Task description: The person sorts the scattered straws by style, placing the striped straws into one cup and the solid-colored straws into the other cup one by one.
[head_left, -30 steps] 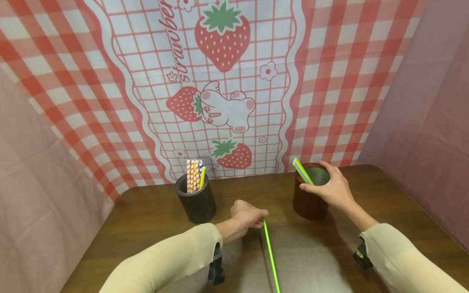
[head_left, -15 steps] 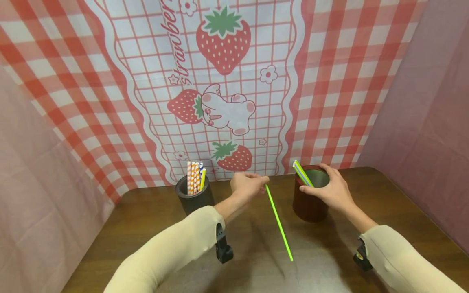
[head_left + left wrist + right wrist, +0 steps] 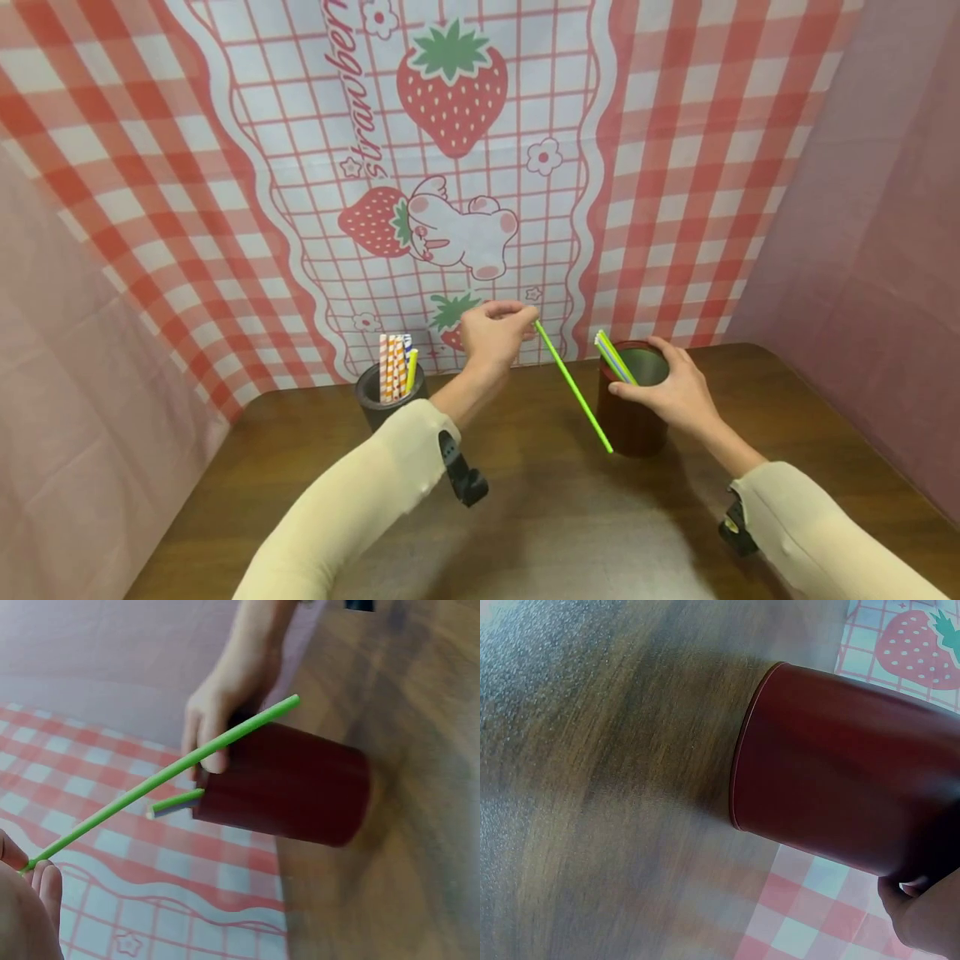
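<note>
My left hand (image 3: 495,337) pinches a bright green straw (image 3: 573,387) by its upper end, above the table. The straw slants down to the right, and its lower end overlaps the dark red cup in the head view. My right hand (image 3: 675,387) grips that red cup (image 3: 630,421) at the rim, thumb on the near side and fingers at the far side. Inside the cup, several green and blue straws (image 3: 613,357) lean out to the left. In the right wrist view the cup wall (image 3: 840,765) fills much of the picture, with fingers (image 3: 896,900) at its rim.
A black cup (image 3: 367,392) with striped paper straws and a yellow one (image 3: 411,372) stands at the left, partly behind my left sleeve (image 3: 360,492). The brown wooden table (image 3: 570,533) ends at a strawberry-print checked cloth (image 3: 675,167) hanging behind.
My left hand has risen and moved away from me, lifting the green straw off toward the red cup; its lower end swung up and right. The right hand keeps its grip on the cup.
</note>
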Tool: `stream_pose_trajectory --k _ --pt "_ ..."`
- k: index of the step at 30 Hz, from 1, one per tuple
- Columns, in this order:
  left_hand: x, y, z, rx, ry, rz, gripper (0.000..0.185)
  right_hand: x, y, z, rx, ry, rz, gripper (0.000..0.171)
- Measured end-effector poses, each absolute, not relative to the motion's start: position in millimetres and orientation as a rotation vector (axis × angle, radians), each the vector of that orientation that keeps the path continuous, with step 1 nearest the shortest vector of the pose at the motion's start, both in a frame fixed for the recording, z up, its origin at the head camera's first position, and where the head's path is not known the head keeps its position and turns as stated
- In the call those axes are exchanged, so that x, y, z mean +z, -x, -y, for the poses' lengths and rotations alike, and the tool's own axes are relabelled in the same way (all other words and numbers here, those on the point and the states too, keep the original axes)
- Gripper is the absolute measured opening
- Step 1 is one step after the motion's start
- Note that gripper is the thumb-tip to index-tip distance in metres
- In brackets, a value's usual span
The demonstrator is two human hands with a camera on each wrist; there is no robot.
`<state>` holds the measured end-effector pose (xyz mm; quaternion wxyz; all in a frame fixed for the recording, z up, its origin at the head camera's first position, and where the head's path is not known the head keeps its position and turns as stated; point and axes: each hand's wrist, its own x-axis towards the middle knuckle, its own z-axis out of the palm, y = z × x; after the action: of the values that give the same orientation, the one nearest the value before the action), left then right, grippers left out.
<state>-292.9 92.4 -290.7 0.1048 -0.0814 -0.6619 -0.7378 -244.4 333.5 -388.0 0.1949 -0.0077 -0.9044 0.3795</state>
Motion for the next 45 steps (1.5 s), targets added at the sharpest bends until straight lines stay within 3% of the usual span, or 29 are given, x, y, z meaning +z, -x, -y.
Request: stream_pose_trajectory --k 11,25,45 --pt "-270.8 302.8 -100.7 -2.237 0.265 1.731 0.007 -390.5 245.0 -334.1 1.064 0.012 2.513 0.094" --pt "-274.8 308.7 -121.6 -2.241 0.269 1.631 0.008 -392.1 246.0 -331.3 1.083 0.024 2.506 0.096" --pt "-319.2 302.8 -148.4 -2.068 0.255 1.795 0.008 -391.0 245.4 -333.1 1.102 0.029 2.518 0.097"
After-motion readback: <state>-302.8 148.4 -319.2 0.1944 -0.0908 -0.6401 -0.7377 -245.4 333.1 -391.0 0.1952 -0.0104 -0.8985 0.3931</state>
